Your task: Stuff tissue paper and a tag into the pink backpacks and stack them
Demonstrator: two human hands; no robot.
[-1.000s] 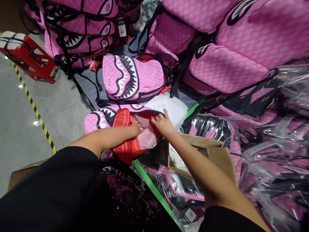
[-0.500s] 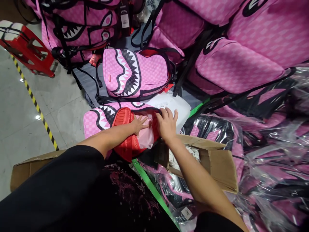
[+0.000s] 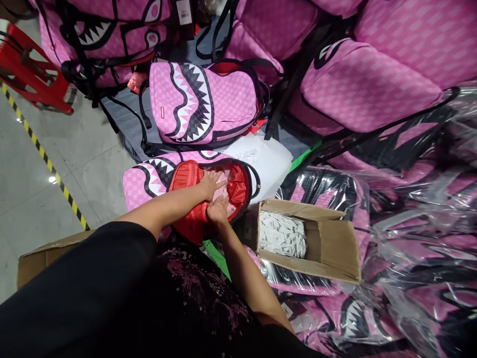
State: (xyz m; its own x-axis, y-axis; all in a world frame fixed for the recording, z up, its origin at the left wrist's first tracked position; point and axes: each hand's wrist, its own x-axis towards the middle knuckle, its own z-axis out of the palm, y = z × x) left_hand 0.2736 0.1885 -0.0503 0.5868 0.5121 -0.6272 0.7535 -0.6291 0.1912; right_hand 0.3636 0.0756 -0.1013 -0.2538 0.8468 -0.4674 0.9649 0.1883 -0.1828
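Observation:
A pink checkered backpack (image 3: 138, 185) with a shark-mouth print lies unzipped in front of me, its red lining (image 3: 239, 185) showing. Inside the opening is a pale pink sheet (image 3: 224, 178), perhaps paper or thin plastic. My left hand (image 3: 212, 185) lies on that sheet with its fingers spread. Close below it, my right hand (image 3: 218, 209) reaches over the near rim, fingers stretched onto the same sheet. Neither hand is wrapped round anything. A second pink backpack (image 3: 233, 102) lies closed just beyond.
An open cardboard box (image 3: 337, 248) of white paper slips (image 3: 281, 234) stands at right. Plastic-wrapped backpacks (image 3: 410, 238) pile up farther right. More pink backpacks (image 3: 372, 89) are stacked behind. A red stool (image 3: 35, 69) and striped floor tape (image 3: 44, 154) are at left.
My right hand has left the far right rim of the backpack and come down left into the opening beside my left hand. More red lining and the slips in the box now show.

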